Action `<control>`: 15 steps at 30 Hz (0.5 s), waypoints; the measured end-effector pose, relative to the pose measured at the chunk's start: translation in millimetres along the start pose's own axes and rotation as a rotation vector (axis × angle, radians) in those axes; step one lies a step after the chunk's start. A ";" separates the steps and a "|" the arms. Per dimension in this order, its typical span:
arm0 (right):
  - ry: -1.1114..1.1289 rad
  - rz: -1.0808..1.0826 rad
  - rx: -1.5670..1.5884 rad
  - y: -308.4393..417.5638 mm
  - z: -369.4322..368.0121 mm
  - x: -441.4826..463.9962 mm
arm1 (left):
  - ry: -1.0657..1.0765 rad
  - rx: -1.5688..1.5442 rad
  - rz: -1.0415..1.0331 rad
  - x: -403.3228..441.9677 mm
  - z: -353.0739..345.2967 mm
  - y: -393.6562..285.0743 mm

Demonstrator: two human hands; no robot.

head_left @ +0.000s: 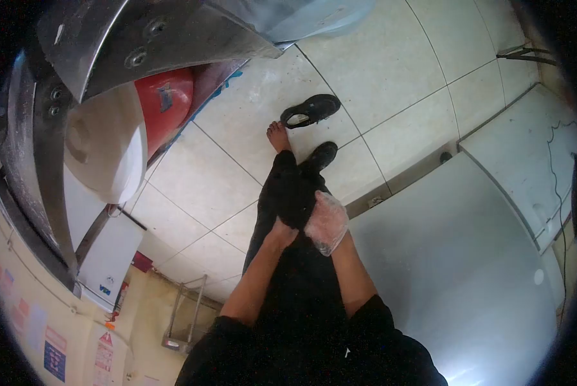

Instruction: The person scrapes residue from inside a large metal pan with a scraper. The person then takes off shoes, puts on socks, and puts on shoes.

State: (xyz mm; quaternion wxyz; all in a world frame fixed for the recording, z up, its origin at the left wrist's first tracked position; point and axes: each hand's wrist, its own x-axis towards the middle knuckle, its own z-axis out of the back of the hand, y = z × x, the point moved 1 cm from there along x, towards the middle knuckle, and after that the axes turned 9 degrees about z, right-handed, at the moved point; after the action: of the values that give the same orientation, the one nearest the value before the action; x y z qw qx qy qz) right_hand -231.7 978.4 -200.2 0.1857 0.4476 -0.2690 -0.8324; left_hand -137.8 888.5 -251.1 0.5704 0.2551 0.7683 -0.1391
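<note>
My left hand (283, 233) is closed on the black trouser leg (280, 196) by the knee, its fingertips tucked out of sight in the cloth. At the end of my right forearm (354, 273), a crinkled clear plastic bag with a pale pink inside (327, 223) hides the right hand. Whether that hand is inside the bag or under it, I cannot make out. Beyond the knees a bare foot (278, 136) rests on the tiles, its toes beside an empty black shoe (311, 110). My other foot wears the matching black shoe (322, 156).
A large pale appliance (449, 257) stands close on my right, with a white panel (520, 154) and a hanging cable beyond. Metal equipment (153, 48) overhangs the upper left, above a red and white rounded object (163, 106). A metal stand (189, 315) is lower left.
</note>
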 end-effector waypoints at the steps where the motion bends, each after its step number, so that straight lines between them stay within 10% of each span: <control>1: -0.104 -0.162 0.945 -19.4 -23.2 1.9 | -0.018 -0.058 -0.034 -7.9 3.3 -6.1; 3: -0.223 -0.326 1.893 -51.8 -53.3 -0.9 | -0.002 0.066 -0.142 0.2 27.7 -20.7; 6: -0.135 -0.233 1.155 -60.2 -45.0 -2.4 | -0.019 0.139 -0.139 -25.2 11.5 -64.5; 9: -0.235 -0.684 1.925 -24.7 -17.6 -1.9 | -0.075 0.325 -0.097 -22.4 25.4 -82.0; 11: -0.227 -0.271 1.420 -70.7 -63.9 -9.1 | -0.163 0.898 -0.252 -29.9 12.2 -93.1; 15: 0.012 -0.205 0.648 -54.9 -12.7 -14.4 | -0.212 0.386 -0.369 -30.1 22.3 -94.8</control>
State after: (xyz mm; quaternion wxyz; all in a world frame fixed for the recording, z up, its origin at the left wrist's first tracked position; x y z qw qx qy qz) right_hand -217.0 1025.9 -230.3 -0.0494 0.5131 -0.4721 -0.7152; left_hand -165.5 791.5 -236.9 0.5536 0.1989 0.6970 -0.4101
